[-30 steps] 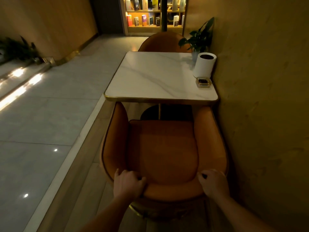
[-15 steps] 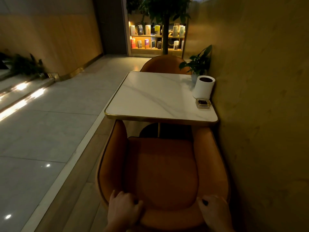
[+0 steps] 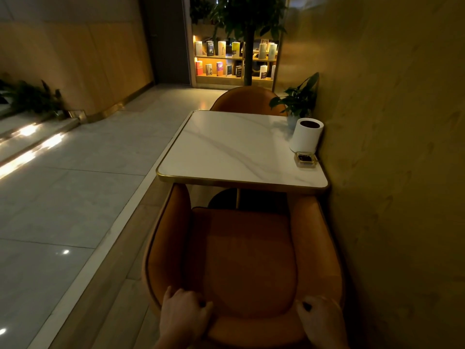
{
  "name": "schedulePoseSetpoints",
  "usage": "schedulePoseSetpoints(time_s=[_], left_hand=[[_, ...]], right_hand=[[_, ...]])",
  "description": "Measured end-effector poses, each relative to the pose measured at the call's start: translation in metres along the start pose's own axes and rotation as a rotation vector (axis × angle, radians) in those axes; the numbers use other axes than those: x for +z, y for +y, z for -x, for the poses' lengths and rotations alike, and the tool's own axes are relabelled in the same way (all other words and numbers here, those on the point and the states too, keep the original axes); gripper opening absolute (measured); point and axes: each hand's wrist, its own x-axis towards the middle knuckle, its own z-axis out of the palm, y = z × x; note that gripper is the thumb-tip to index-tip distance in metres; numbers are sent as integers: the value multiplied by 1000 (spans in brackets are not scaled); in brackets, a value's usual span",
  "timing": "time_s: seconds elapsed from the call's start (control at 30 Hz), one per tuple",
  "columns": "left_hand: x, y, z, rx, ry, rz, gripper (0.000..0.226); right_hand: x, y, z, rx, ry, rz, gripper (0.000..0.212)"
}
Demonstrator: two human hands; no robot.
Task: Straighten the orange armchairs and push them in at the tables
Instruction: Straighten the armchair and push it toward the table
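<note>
Left hand (image 3: 185, 313), bottom centre of the frame: fingers curled over the back rim of the armchair (image 3: 244, 260), thumb on the inner face. Right hand (image 3: 319, 321), bottom right: same grip on the rim, fingers wrapped over the top. Both hands hold the armchair and nothing else.

Change over the last second: the grip is unchanged, but both hands now sit lower in the frame and the view has lifted, so more of the far end of the room shows. The armchair has closed on the table (image 3: 241, 147) only slightly, if at all.

Armchair position: centre to lower centre of the frame, seat facing the table, both arm tips at the near table edge. Whether the tips pass under the edge cannot be told. The right arm runs close beside the wall (image 3: 390, 172).

Assessment: this armchair looks square to the table and near its limit of travel, so little pushing remains here.

On the table, right side: an ashtray (image 3: 305, 159), then a white tub (image 3: 305, 136), then a plant (image 3: 299, 99).

Far armchair (image 3: 246, 99), upper centre: its back shows against the far table edge and looks already pushed in.

Bookshelf (image 3: 234, 61), top centre, lit.
</note>
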Motion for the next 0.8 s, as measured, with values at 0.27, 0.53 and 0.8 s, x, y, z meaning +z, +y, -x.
schedulePoseSetpoints(time_s=[0.27,0.53,0.8], left_hand=[[0,-3,-4,-9,3,26,43],[0,-7,-15,-5,15,11,43],[2,-8,-19,7,37,-9,44]], right_hand=[[-1,-14,-3,64,46,-74,32],[7,-14,-10,11,163,-135,54],[6,-13,-14,58,107,-106,43]])
